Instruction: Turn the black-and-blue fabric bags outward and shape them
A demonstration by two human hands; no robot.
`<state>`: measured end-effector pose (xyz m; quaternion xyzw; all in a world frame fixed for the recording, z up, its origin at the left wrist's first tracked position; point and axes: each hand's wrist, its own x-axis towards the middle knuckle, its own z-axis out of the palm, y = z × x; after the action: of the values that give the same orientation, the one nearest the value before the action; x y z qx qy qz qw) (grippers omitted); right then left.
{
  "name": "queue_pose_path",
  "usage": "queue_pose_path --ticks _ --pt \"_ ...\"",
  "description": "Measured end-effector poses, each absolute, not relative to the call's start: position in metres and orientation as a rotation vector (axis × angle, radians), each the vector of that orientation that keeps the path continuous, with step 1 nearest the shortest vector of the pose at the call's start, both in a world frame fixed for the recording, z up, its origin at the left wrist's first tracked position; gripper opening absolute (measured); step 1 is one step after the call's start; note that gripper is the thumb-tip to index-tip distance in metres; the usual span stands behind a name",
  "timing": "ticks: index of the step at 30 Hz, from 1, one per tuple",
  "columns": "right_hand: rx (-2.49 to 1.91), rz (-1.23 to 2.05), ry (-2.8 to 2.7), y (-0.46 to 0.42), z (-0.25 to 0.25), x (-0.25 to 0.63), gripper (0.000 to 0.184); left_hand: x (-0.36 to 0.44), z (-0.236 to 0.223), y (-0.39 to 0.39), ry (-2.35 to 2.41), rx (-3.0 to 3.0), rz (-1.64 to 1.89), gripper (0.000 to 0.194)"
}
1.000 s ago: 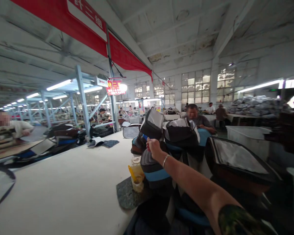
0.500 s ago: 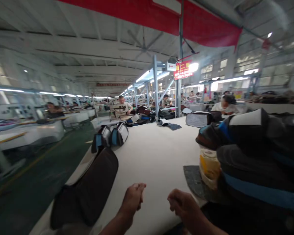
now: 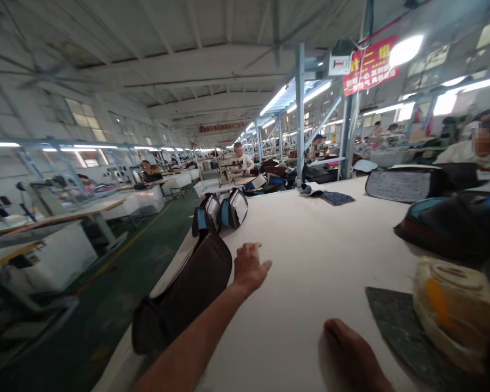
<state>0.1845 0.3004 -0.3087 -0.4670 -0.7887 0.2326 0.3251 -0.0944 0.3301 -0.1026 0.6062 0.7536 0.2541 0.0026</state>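
Observation:
My left hand (image 3: 251,267) reaches forward over the white tabletop (image 3: 298,272), its fingers apart and nothing in it. Just left of it lies a long dark brown stack of fabric panels (image 3: 188,288) with rounded ends, along the table's left edge. Whether the fingertips touch the table I cannot tell. My right hand (image 3: 353,351) is low over the front of the table, its fingers curled in and mostly hidden behind the hand, with nothing visible in them. To its right lies a dark grey fabric piece (image 3: 396,310) beside a yellowish wrapped roll (image 3: 453,305).
Two bundles of blue, grey and white pieces (image 3: 232,209) stand at the back left. A light patterned bundle (image 3: 400,185) and a dark pile (image 3: 449,226) are on the right. Steel posts (image 3: 300,109) rise beyond the table. A co-worker (image 3: 242,158) sits further back.
My view has swung left. My left hand has moved forward to beside the brown panels and its fingers have spread. My right hand stays low and curled, farther from the left one.

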Motion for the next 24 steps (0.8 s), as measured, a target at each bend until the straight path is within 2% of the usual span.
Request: queue_pose_path --ticks 6,9,12,15,18,21,24 --pt "-1.173 0.625 -2.038 0.304 -0.299 0.185 0.027 -0.174 -0.044 0.344 2.848 1.769 0.549 0.061" --pt "-1.182 0.652 -2.032 0.305 -0.300 0.184 0.026 -0.211 -0.026 0.336 2.928 1.548 0.305 0.050" --pt "-1.187 0.697 -2.000 0.304 -0.304 0.184 0.028 -0.210 -0.020 0.323 2.828 1.523 0.089 0.034" --pt "-1.134 0.804 -1.904 0.303 -0.302 0.186 0.028 -0.168 -0.016 0.301 2.647 1.811 0.040 0.025" --pt "-1.117 1.083 -1.594 0.304 -0.284 0.197 0.029 -0.108 -0.007 0.264 2.227 2.249 0.042 0.015" --pt "-1.089 1.341 -1.176 0.300 -0.238 0.216 0.050 -0.063 0.003 0.219 1.803 2.505 0.008 0.019" --pt "-0.890 1.253 -1.150 0.274 -0.171 0.235 0.062 -0.042 0.002 0.185 1.397 2.696 0.002 0.027"
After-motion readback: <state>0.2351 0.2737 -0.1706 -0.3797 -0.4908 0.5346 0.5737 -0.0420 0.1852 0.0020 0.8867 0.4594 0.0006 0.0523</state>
